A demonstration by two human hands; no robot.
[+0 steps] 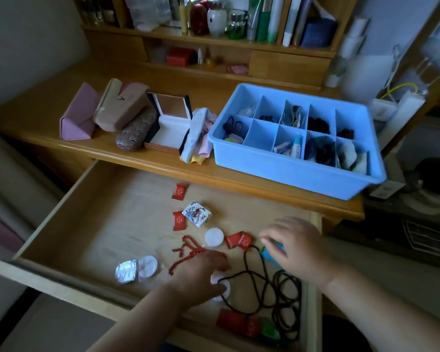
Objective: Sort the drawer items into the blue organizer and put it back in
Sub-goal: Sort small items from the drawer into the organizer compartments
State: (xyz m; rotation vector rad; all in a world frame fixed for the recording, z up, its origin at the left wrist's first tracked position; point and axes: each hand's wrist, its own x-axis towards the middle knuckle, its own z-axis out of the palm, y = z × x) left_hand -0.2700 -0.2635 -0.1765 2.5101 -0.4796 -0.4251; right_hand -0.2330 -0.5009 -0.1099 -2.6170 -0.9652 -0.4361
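The blue organizer (pixel 285 171) stands on the desk at the right, several of its compartments holding small items. Below it the wooden drawer (pixel 69 212) is pulled open. Inside lie red packets (pixel 180 191), a white printed packet (pixel 196 213), a white round lid (pixel 214 237), a red bead string (pixel 188 250), foil-sealed cups (pixel 135 270) and black cords (pixel 259 283). My left hand (pixel 201 275) grips a small white round container. My right hand (pixel 297 246) pinches a small blue object (pixel 268 255) near the drawer's right wall.
On the desk left of the organizer lie a pink folded case (pixel 78 115), two glasses cases (pixel 135 130), an open box with a mirror lid (pixel 169 123) and cloths (pixel 200 138). Shelves with bottles and books stand behind. A white power strip (pixel 401 107) sits at the right.
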